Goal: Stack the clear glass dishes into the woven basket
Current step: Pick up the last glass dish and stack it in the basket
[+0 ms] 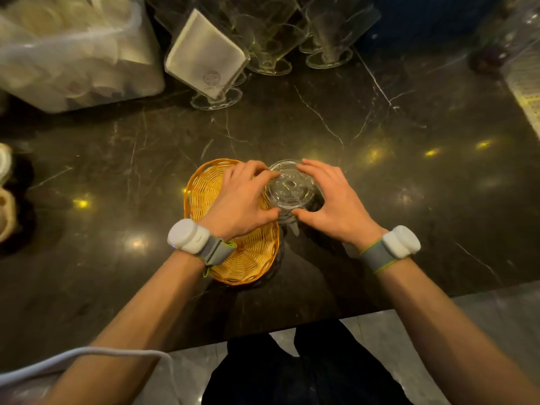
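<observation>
Nearest to us: our two bare forearms, each with a grey strap carrying a white puck-shaped unit, one on the left wrist [189, 235] and one on the right wrist [401, 241]. Below them, dark trousers [306, 372] and a pale floor.

Item one: woven basket [254, 255], orange, oval, resting on the dark veined marble counter [380, 141]. Our left hand [242, 200] lies across its far half.

Item two: stack of clear glass dishes [290, 187], round, standing on the counter just beside the basket's right rim; whether it touches the rim we cannot tell. The number of dishes is not countable.

Grasp: our left hand and right hand [333, 197] flank the stack, fingers curled around the top rim and thumbs pressed against the near side. Both hands are clamped on it.

Background, far edge: several clear stemmed glass pieces [268, 33], one holding a white square packet [204, 51]; a translucent bin [73, 48] at far left.
</observation>
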Demonstrator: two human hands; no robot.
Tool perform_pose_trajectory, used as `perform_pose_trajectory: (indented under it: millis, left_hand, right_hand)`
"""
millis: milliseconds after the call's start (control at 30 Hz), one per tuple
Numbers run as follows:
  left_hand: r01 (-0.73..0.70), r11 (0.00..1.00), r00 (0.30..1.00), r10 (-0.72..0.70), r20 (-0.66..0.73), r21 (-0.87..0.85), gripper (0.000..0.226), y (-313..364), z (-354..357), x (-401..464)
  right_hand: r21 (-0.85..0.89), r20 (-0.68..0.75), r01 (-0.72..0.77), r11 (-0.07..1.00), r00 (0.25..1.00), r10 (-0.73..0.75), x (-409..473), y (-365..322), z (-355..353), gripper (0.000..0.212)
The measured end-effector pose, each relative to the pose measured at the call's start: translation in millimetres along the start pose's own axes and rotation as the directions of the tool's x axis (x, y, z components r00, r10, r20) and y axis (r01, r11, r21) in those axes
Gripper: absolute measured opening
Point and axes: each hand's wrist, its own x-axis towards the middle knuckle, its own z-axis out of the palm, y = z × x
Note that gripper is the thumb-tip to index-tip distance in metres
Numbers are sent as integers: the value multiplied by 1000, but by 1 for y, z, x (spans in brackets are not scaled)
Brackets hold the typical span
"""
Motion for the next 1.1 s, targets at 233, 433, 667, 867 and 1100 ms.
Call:
perform_pose_trajectory:
  millis: [233,433,667,867,1100]
  left_hand:
    - [81,996,996,-82,-22,-36,72,-14,-10,-27]
    - [152,987,987,-154,-44,-52,72,-31,-16,-53]
    - [195,980,977,-198,-74,-40,73,-44,-20,-78]
    - [206,978,976,-207,-60,-34,73,-47,-18,-90]
    - [204,978,978,-206,-45,-38,73,-46,-13,-94]
  right_hand:
    - [-10,62,44,999,997,-43,8,-20,16,79]
    - [-21,135,87,996,987,-83,16,-40,32,82]
    - [-30,185,137,990,974,-129,18,-59,46,80]
    - [-72,210,152,986,969,-134,13,-65,53,79]
    - [-100,226,142,985,967,-117,10,-63,59,76]
